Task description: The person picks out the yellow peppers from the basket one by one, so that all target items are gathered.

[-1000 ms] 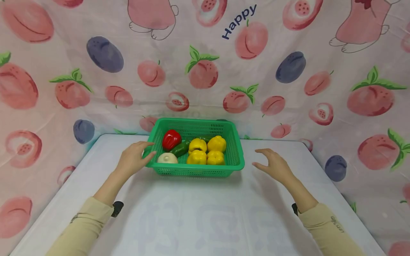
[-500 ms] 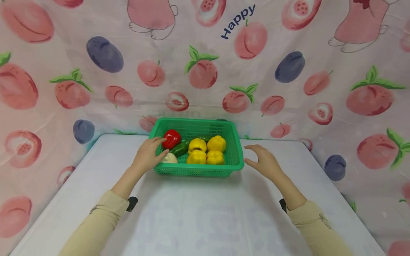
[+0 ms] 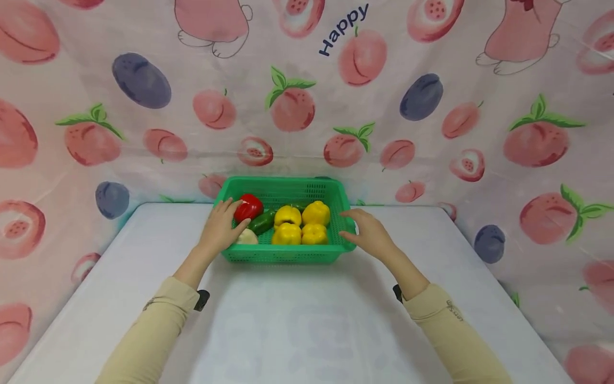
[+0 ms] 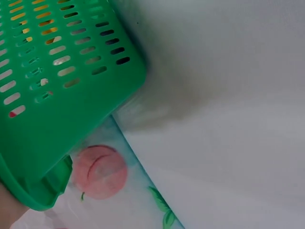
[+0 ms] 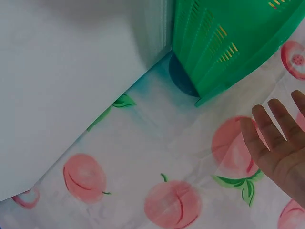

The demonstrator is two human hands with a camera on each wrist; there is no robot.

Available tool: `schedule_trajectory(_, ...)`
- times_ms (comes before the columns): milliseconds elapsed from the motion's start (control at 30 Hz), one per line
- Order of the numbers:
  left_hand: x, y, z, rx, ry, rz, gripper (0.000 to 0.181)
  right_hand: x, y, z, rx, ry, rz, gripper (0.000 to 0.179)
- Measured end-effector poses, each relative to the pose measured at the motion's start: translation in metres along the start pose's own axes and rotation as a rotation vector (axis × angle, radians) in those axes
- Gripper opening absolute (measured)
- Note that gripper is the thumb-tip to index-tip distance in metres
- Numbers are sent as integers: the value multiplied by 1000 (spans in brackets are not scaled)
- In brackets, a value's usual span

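A green plastic basket (image 3: pixel 283 249) holds vegetables: a red bell pepper (image 3: pixel 251 206), a long dark green vegetable (image 3: pixel 262 222), a rounded cream-white vegetable (image 3: pixel 247 238) and several yellow bell peppers (image 3: pixel 288 233). Across the basket's left rim lies my left hand (image 3: pixel 218 229), fingers spread and overlapping the red pepper, thumb toward the white vegetable. Only a sliver of that hand shows in the left wrist view, beside the rim. My right hand (image 3: pixel 371 233) is at the basket's right rim, fingertips close over it. In the right wrist view its fingers (image 5: pixel 271 125) are extended and apart.
The basket stands near the back edge of a white-covered table (image 3: pixel 288 320). Behind and beside the table hangs a fruit-print cloth (image 3: pixel 297 154). A dark band (image 3: pixel 202 300) shows at my left wrist.
My left hand moves right onto the basket's left rim. My right hand moves left to the right rim. The whole scene shifts slightly left in view; the vegetables keep their arrangement.
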State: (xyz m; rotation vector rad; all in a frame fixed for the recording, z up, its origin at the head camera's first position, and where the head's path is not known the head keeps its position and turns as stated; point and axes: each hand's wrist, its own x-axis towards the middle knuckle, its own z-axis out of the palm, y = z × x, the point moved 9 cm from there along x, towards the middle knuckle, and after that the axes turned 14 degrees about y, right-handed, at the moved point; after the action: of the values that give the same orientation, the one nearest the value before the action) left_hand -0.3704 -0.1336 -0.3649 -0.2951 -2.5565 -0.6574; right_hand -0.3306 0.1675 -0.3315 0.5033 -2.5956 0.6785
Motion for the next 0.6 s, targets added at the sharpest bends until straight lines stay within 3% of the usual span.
schedule_trajectory(600, -7, -13, 3, -6, -2, -105, 56, 14, -24, 36, 32, -90, -39, 48)
